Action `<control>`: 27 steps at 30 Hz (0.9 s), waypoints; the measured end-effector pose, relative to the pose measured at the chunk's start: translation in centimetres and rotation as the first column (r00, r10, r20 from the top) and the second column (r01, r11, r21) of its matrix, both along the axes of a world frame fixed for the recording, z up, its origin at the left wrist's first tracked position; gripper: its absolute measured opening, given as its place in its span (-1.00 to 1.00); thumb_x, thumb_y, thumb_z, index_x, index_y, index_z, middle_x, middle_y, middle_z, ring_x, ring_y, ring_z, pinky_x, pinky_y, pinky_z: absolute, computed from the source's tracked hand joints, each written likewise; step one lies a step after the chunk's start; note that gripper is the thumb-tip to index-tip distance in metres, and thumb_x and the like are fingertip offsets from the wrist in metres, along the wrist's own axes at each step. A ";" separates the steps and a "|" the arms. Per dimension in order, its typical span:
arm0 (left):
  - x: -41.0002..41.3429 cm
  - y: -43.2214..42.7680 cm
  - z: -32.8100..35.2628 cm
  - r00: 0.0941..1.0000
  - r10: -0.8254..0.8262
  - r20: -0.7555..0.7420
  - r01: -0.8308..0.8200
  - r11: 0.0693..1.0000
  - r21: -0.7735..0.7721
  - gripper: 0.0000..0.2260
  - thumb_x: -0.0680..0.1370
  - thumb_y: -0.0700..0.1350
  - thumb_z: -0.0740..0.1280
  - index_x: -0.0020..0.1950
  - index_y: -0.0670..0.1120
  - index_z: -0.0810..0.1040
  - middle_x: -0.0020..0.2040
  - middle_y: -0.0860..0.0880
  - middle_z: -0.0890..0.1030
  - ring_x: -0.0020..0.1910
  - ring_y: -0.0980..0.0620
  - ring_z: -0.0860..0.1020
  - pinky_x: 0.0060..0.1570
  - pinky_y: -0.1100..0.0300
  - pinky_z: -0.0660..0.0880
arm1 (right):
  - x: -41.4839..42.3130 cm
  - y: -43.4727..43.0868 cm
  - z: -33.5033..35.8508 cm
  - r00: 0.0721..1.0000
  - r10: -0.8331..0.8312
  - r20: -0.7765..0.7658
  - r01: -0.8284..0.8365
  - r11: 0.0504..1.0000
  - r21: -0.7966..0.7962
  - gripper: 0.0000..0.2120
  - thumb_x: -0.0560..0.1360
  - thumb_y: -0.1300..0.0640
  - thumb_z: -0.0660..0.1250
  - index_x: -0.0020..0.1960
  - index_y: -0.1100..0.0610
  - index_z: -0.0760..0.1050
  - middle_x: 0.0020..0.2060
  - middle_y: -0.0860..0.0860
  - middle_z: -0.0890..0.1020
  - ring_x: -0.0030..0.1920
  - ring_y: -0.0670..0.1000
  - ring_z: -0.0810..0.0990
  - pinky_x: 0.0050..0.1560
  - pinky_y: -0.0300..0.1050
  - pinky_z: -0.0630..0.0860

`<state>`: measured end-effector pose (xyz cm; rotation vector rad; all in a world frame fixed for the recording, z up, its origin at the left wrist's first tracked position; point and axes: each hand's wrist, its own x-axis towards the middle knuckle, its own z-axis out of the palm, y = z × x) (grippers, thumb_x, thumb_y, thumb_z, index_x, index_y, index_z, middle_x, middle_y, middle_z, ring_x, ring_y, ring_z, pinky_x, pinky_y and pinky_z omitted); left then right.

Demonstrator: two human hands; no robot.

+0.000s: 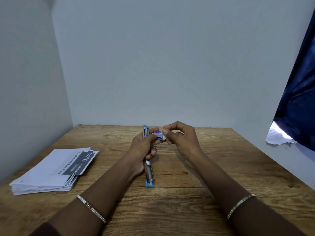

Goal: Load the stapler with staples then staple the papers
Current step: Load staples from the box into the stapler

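A blue and silver stapler [149, 174] is swung fully open, one arm pointing up and away, the other toward me above the wooden table [204, 167]. My left hand [142, 149] grips its middle and also pinches a small white and blue staple box [160, 135] with thumb and fingertip. My right hand [182, 138] holds the other end of that box with thumb and forefinger. A stack of white papers [49, 172] with a dark printed label on top lies flat at the table's left.
The table stands in a corner, with pale walls [153, 65] behind and to the left. A dark blue curtain [298, 99] hangs at the right, with crumpled paper [277, 137] below its edge.
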<state>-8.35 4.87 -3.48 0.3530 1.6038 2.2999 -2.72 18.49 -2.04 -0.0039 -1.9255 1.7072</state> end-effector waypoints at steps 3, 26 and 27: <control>0.1 0.1 0.0 0.999 -0.026 0.036 0.026 1.000 0.003 -0.83 0.62 -0.20 0.28 0.16 -0.09 0.60 -0.13 -0.18 0.76 -0.68 0.15 0.34 -0.72 0.37 0.19 | 0.1 0.2 0.1 1.000 0.003 0.009 -0.003 1.000 -0.004 -0.91 0.48 0.18 0.50 -0.05 0.18 0.66 -0.17 0.00 0.73 -0.27 -0.08 0.61 -0.25 -0.20 0.54; -0.5 -0.8 0.2 0.991 -0.031 0.127 0.052 0.984 -0.172 -0.61 0.67 0.15 0.16 0.16 -0.16 0.55 -0.07 -0.23 0.75 -0.69 0.15 0.27 -0.72 0.40 0.16 | 0.7 2.6 1.3 0.923 -0.072 0.378 0.028 0.992 0.121 -0.95 0.46 0.34 0.50 -0.12 0.30 0.64 -0.32 0.12 0.65 -0.41 0.02 0.59 -0.15 -0.02 0.63; -0.7 -0.9 0.2 0.989 -0.021 0.149 0.043 0.988 -0.151 -0.57 0.67 0.16 0.13 0.16 -0.17 0.54 -0.06 -0.24 0.75 -0.70 0.14 0.28 -0.73 0.40 0.16 | 0.7 2.7 1.3 0.910 -0.089 0.405 0.029 0.988 0.150 -0.94 0.46 0.35 0.49 -0.09 0.34 0.64 -0.32 0.11 0.64 -0.40 0.03 0.58 -0.11 0.00 0.65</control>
